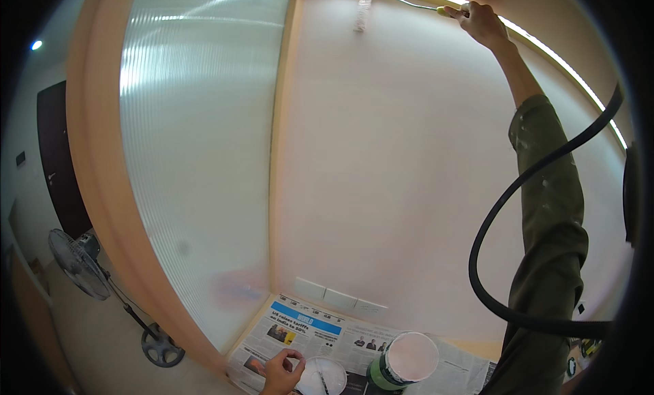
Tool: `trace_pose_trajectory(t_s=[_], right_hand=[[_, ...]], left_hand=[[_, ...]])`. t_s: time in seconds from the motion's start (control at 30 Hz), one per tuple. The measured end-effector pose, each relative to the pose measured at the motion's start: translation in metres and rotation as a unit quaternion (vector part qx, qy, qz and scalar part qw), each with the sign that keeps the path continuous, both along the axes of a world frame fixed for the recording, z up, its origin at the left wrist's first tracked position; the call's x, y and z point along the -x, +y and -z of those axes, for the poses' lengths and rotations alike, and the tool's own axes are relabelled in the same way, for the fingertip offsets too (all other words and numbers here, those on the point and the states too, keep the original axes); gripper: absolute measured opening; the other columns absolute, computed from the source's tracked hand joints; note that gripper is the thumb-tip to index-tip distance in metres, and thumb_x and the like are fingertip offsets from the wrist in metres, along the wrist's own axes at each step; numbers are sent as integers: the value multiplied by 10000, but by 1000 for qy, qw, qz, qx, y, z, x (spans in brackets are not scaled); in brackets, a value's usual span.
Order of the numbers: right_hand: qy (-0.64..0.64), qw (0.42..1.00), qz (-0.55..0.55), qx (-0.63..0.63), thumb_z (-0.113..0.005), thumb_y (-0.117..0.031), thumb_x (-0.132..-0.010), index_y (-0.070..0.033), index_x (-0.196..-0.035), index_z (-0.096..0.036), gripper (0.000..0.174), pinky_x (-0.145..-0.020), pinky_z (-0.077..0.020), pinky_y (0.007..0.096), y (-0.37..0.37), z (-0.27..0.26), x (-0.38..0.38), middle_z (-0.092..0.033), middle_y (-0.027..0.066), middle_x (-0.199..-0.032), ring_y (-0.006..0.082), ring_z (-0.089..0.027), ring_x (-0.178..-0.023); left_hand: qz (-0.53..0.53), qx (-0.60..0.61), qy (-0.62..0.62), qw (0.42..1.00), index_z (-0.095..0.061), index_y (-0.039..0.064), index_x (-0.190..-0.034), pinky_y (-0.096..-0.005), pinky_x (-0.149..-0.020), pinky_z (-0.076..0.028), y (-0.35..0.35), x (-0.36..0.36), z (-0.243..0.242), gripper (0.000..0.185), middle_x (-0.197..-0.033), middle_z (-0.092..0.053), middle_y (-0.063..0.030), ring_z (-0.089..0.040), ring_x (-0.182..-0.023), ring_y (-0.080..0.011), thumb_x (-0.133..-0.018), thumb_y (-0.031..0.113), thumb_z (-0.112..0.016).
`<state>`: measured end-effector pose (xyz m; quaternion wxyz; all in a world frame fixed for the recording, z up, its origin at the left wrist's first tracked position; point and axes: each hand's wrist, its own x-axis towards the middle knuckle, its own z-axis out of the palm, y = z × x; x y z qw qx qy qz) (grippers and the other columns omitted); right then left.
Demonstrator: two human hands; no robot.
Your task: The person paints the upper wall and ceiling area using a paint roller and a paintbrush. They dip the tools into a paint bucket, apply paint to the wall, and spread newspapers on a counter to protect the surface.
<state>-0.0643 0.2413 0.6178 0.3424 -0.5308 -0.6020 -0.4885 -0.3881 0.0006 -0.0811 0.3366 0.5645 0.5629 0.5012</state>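
High on the pale wall (388,154), my right hand (483,26) grips the handle of a paint roller. Its wire frame runs left to a fuzzy pale roller sleeve (363,11), which lies upright against the wall near its top left corner. Low in the view, my left hand (283,370) is loosely curled with a gap between thumb and fingers, and nothing shows in it. Beside it sits a round white lid or dish (336,375) with a thin dark-and-light stick (322,377) across it. A green paint tin (379,374) with a pale pink top stands further right.
Newspaper sheets (306,339) cover the surface under the tin. White wall sockets or switch plates (340,298) sit low on the wall. Left are a ribbed glass panel (204,165) in a wooden frame (97,139) and a pedestal fan (82,264). A black cable (480,262) loops across my right sleeve.
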Motion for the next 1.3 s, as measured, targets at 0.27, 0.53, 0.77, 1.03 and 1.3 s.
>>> trace_pose_trajectory(t_s=[0.27,0.53,0.77,1.03,1.3], right_hand=[[-14,999,24,-17,-630,-466,-928,-67,-1035,-740,428,-874,-547,494,53,-10,28,-747,141,-975,321,-721,-983],[67,998,17,11,-611,-331,-861,-133,-1066,-755,319,-977,-470,545,5,24,75,-753,151,-1015,352,-702,-1052],[53,995,83,-14,-605,-340,-861,-113,-1056,-753,333,-964,-507,519,-63,29,-62,-751,150,-1038,339,-703,-1061],[20,995,93,-16,-658,-526,-955,-76,-1021,-780,471,-705,-548,419,-140,17,-248,-680,91,-697,242,-672,-671],[47,993,108,-7,-677,-502,-955,-39,-1005,-769,475,-684,-521,413,-223,22,-372,-661,97,-696,229,-628,-644]], left_hand=[[-30,-23,-6,999,-712,61,-1012,-322,-559,-434,-8,34,36,200,-745,-634,-43,-499,-590,-128,-841,155,-754],[-18,-12,27,999,-706,37,-1058,-337,-656,-467,-28,34,22,251,-832,-656,-46,-540,-693,-170,-850,168,-756],[58,4,33,998,-706,68,-1058,-343,-631,-461,-30,-24,14,218,-813,-650,-40,-533,-672,-163,-864,158,-749],[105,-81,38,990,-707,67,-1042,-317,-615,-483,-44,-144,2,242,-776,-665,-55,-553,-638,-132,-832,149,-793],[139,-37,28,989,-697,52,-1014,-307,-591,-476,-73,-242,-11,192,-740,-663,-70,-574,-643,-118,-867,163,-752]])
